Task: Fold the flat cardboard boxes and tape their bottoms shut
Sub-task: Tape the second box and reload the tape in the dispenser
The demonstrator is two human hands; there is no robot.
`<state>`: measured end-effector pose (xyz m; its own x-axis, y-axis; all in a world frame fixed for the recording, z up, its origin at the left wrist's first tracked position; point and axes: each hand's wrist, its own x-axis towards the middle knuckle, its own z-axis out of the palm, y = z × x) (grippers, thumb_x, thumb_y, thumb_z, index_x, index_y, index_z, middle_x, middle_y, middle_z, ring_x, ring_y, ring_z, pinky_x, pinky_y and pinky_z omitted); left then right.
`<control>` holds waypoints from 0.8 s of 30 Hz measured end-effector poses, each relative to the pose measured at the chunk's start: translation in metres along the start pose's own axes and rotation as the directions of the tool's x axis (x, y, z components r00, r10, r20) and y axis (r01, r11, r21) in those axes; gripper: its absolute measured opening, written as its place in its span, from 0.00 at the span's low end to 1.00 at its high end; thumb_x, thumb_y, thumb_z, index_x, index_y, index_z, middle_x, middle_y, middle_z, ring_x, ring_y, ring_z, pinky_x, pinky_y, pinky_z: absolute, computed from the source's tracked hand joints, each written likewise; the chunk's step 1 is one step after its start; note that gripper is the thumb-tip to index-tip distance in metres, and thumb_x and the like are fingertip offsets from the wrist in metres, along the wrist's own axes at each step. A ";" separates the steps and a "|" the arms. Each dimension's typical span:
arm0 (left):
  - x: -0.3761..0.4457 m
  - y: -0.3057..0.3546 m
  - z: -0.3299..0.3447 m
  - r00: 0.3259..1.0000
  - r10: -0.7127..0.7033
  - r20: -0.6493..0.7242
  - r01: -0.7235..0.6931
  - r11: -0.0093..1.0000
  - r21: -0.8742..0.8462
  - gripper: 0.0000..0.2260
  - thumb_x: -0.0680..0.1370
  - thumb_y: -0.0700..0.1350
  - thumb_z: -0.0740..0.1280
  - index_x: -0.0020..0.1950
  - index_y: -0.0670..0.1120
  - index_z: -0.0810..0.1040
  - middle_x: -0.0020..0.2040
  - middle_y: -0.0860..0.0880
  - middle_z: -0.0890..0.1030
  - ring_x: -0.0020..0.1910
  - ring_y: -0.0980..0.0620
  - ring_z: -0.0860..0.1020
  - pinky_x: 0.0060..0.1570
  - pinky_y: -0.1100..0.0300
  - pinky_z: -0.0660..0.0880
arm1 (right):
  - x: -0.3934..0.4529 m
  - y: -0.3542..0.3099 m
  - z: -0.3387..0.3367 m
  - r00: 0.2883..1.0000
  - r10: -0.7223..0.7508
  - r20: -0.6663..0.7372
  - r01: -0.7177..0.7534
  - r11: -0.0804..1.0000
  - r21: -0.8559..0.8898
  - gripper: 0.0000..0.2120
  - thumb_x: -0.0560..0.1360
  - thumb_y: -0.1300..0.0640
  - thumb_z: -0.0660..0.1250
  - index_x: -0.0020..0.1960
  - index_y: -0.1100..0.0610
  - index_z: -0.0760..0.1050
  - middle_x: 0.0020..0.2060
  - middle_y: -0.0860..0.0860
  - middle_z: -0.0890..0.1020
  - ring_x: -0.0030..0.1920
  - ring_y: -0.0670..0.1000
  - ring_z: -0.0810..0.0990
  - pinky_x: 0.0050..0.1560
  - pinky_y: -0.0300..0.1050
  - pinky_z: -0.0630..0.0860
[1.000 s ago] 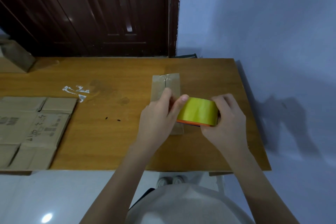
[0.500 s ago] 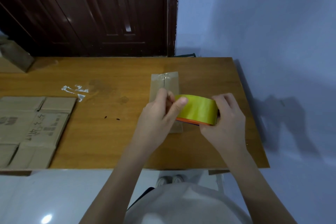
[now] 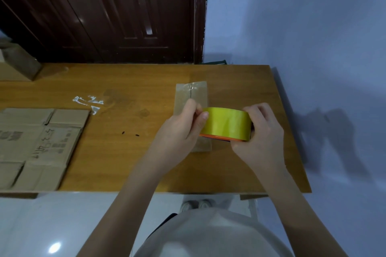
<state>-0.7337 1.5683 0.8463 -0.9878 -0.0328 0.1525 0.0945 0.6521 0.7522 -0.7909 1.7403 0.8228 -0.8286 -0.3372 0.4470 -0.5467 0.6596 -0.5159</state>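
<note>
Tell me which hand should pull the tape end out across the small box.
Left. The left hand pinches at the tape roll edge over the small box, while the right hand grips the roll, likely to steady it.

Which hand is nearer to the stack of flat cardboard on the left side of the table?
Left. The left hand is nearer the flat cardboard; the right hand grips the tape roll farther away.

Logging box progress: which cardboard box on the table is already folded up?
The small box under the hands, centre seam taped; the large printed carton at left lies flat.
</note>
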 end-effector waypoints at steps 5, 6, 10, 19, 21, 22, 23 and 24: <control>-0.008 0.003 -0.006 0.998 0.059 -0.005 -0.059 0.995 0.074 0.17 0.76 0.61 0.55 0.50 0.48 0.70 0.42 0.53 0.74 0.39 0.55 0.73 0.36 0.55 0.72 | 0.003 -0.001 -0.004 0.999 -0.038 -0.014 0.037 0.999 -0.027 0.20 0.61 0.50 0.61 0.46 0.63 0.75 0.43 0.58 0.76 0.39 0.47 0.71 0.33 0.28 0.58; -0.007 0.002 -0.005 0.997 0.078 -0.010 -0.077 0.995 0.066 0.15 0.76 0.58 0.57 0.49 0.47 0.70 0.41 0.53 0.73 0.39 0.55 0.72 0.35 0.57 0.71 | 0.003 -0.001 -0.005 0.999 -0.045 -0.008 0.044 0.999 -0.029 0.20 0.61 0.50 0.61 0.46 0.63 0.75 0.43 0.57 0.76 0.39 0.46 0.70 0.34 0.28 0.58; -0.004 0.001 -0.004 1.000 0.014 0.023 -0.011 0.991 -0.130 0.07 0.77 0.48 0.63 0.42 0.46 0.71 0.38 0.53 0.74 0.35 0.58 0.73 0.33 0.62 0.71 | 0.003 0.001 -0.003 0.998 -0.058 -0.004 0.058 0.998 -0.016 0.19 0.62 0.50 0.63 0.46 0.63 0.75 0.43 0.57 0.76 0.39 0.46 0.71 0.34 0.29 0.61; -0.012 0.008 -0.001 0.996 -0.089 0.019 0.089 0.996 -0.020 0.04 0.80 0.45 0.60 0.46 0.48 0.70 0.35 0.53 0.74 0.34 0.53 0.76 0.36 0.51 0.75 | 0.000 -0.003 -0.003 0.998 -0.064 0.001 0.064 0.997 -0.034 0.18 0.61 0.52 0.60 0.44 0.63 0.76 0.41 0.57 0.76 0.36 0.48 0.72 0.32 0.29 0.60; -0.014 0.010 0.001 0.996 -0.089 0.027 0.089 0.996 0.011 0.05 0.81 0.45 0.58 0.47 0.47 0.69 0.35 0.53 0.74 0.34 0.53 0.75 0.34 0.55 0.73 | 0.000 -0.003 -0.002 0.998 -0.062 0.004 0.063 0.997 -0.034 0.18 0.61 0.52 0.59 0.44 0.63 0.77 0.41 0.58 0.76 0.35 0.50 0.74 0.32 0.29 0.60; -0.015 0.010 0.002 0.995 -0.092 0.028 0.091 0.996 0.013 0.05 0.81 0.45 0.58 0.46 0.47 0.69 0.35 0.52 0.74 0.35 0.53 0.75 0.34 0.56 0.73 | -0.001 -0.003 -0.002 0.998 -0.062 0.011 0.062 0.998 -0.032 0.19 0.61 0.52 0.59 0.44 0.63 0.77 0.41 0.58 0.76 0.36 0.50 0.74 0.32 0.29 0.60; -0.015 0.009 0.002 0.995 -0.097 0.028 0.097 0.995 0.009 0.05 0.81 0.45 0.57 0.46 0.47 0.69 0.35 0.51 0.74 0.35 0.53 0.75 0.34 0.56 0.72 | -0.001 -0.003 -0.002 0.998 -0.063 0.017 0.063 0.997 -0.033 0.19 0.61 0.52 0.59 0.44 0.63 0.77 0.41 0.57 0.76 0.36 0.49 0.74 0.32 0.29 0.60; -0.015 0.008 0.002 0.994 -0.104 0.030 0.104 0.995 0.002 0.06 0.81 0.45 0.57 0.46 0.47 0.69 0.36 0.51 0.74 0.35 0.53 0.75 0.34 0.55 0.73 | -0.002 -0.002 -0.001 0.998 -0.065 0.022 0.066 0.997 -0.036 0.19 0.61 0.52 0.59 0.44 0.63 0.77 0.41 0.57 0.76 0.36 0.49 0.73 0.32 0.29 0.61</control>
<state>-0.7187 1.5756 0.8490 -0.9955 -0.0775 0.0543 -0.0087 0.6466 0.7627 -0.7880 1.7401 0.8238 -0.7935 -0.3942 0.4637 -0.5956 0.6596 -0.4585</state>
